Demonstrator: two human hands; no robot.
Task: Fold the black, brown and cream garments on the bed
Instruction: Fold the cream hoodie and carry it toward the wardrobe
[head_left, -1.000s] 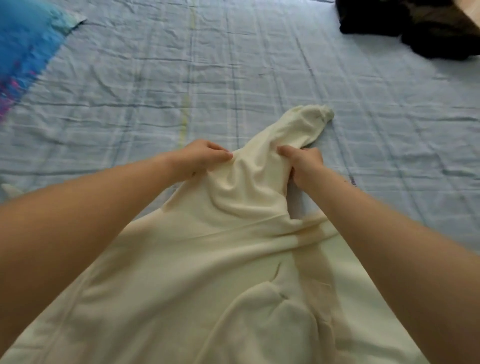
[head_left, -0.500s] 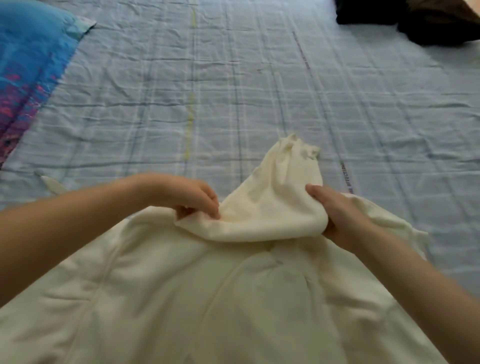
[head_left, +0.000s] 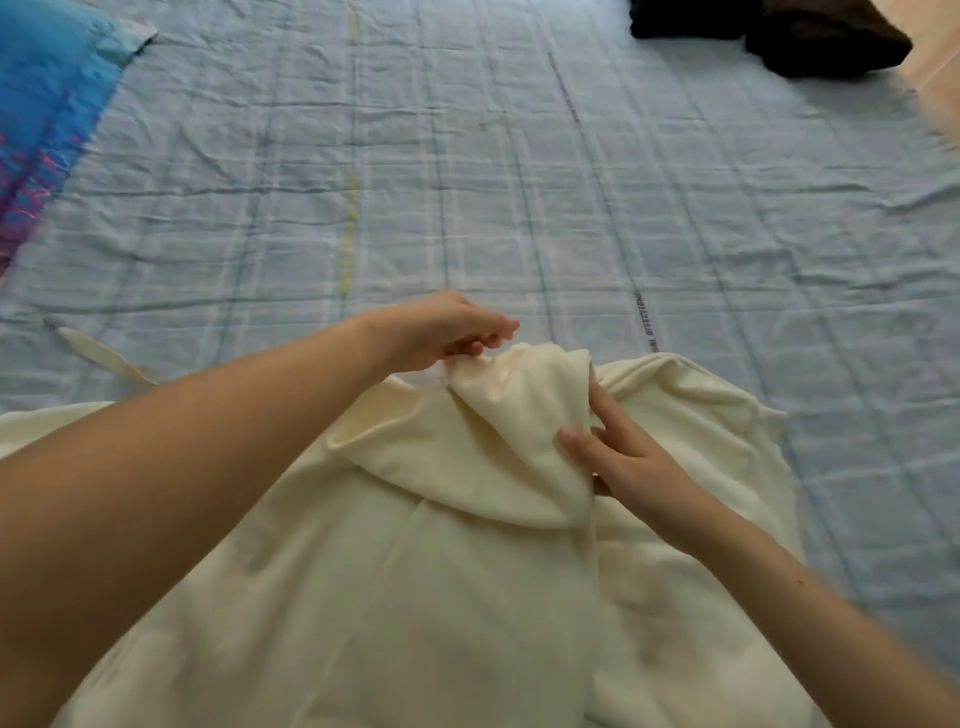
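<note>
The cream garment (head_left: 415, 597) is spread over the near part of the bed, with a sleeve-like flap folded back onto its body. My left hand (head_left: 441, 332) pinches the far top edge of that flap with curled fingers. My right hand (head_left: 618, 457) grips the flap's right side, thumb on top and fingers tucked underneath. The black garment (head_left: 680, 21) and the brown garment (head_left: 826, 41) lie bunched together at the far right corner of the bed.
The bed has a light blue checked sheet (head_left: 467, 182), wrinkled, stretching away from me. A bright blue and pink cloth (head_left: 36, 119) lies at the far left. A cream strip (head_left: 98, 353) sticks out at the left. Wooden floor (head_left: 935, 93) shows past the right corner.
Both hands pulled the long cream flap back toward me and laid it over the garment's body. It reached out across the sheet before; now it is folded short.
</note>
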